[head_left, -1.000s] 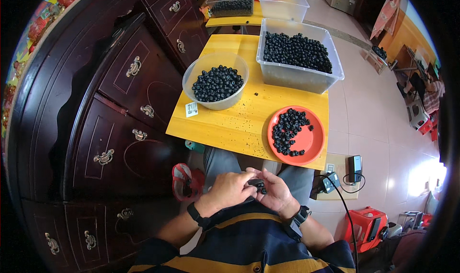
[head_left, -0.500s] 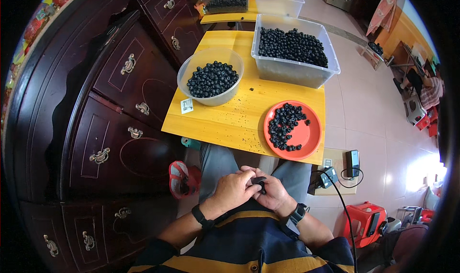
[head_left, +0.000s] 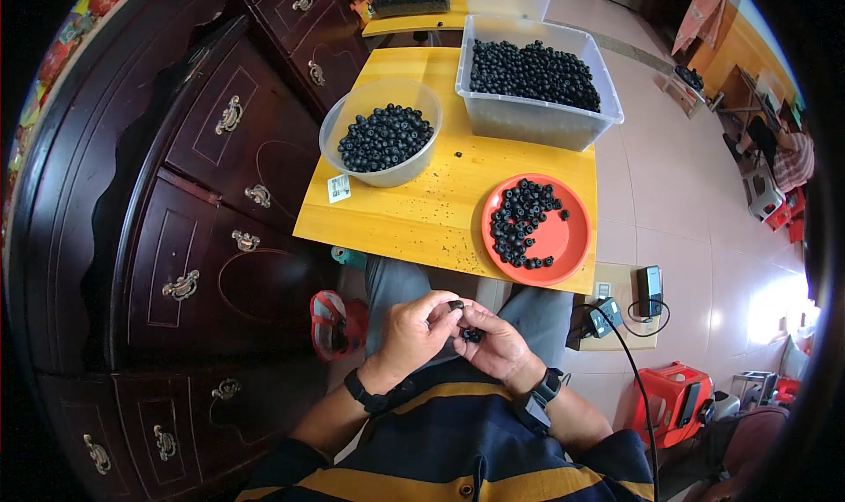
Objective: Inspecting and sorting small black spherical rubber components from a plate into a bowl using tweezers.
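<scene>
Many beads point(head_left: 385, 138) lie in the bowl point(head_left: 387, 177), bin point(head_left: 537, 130) and plate point(head_left: 563, 238) on the table point(head_left: 387, 216).
Nearer the body, the left hand point(head_left: 412, 333) pinches a dark piece point(head_left: 455, 305); the right hand point(head_left: 499, 347), half curled, cradles a few beads point(head_left: 473, 335).

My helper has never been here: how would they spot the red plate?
Find the nearer yellow table, right of the dark cabinet. At its near right corner, in front of the rectangular tub, sits a round plate partly covered with black pieces. It alone there is red; the tub and round bowl are deeper and translucent.
</scene>
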### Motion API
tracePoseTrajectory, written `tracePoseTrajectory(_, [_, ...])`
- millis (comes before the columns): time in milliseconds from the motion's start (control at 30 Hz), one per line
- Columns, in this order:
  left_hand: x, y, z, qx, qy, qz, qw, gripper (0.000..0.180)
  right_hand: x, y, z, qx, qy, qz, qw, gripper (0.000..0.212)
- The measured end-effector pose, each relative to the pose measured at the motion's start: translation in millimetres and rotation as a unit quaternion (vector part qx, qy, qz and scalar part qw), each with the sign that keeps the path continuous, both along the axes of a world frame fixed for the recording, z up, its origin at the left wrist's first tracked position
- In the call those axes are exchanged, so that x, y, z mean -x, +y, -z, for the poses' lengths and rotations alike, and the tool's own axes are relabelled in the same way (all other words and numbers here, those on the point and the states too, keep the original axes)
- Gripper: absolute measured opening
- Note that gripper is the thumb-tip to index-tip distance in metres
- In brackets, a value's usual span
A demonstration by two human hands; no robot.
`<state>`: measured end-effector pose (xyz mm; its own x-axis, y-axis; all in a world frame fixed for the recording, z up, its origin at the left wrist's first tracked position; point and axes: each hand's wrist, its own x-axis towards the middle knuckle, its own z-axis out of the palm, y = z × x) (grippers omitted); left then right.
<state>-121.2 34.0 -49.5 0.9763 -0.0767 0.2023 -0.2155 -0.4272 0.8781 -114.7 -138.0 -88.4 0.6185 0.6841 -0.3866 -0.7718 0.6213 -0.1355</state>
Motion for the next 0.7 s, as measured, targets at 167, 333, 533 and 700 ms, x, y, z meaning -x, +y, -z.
tracePoseTrajectory(167, [1.5,-3.4,-5.5,0.017,0.008,0.002,1.000,0.020,-0.7,1.6,-1.4,0.011,-0.022,0.001,1.000,0.024])
tracePoseTrajectory(333, [1.2,2.1,2.2,-0.003,-0.008,0.001,1.000,0.017,2.4,1.9,3.8,0.022,-0.029,0.028,0.999,0.013])
tracePoseTrajectory(533, [0.1,1.3,-4.6,-0.007,0.002,0.022,1.000,0.010,1.5,3.1,-3.3,0.058,-0.060,0.039,0.996,0.011])
tracePoseTrajectory(700, [-2.0,-2.1,-8.0,-0.005,-0.016,0.006,1.000,0.015,0.1,2.2,-5.1,0.079,-0.082,0.041,0.993,0.010])
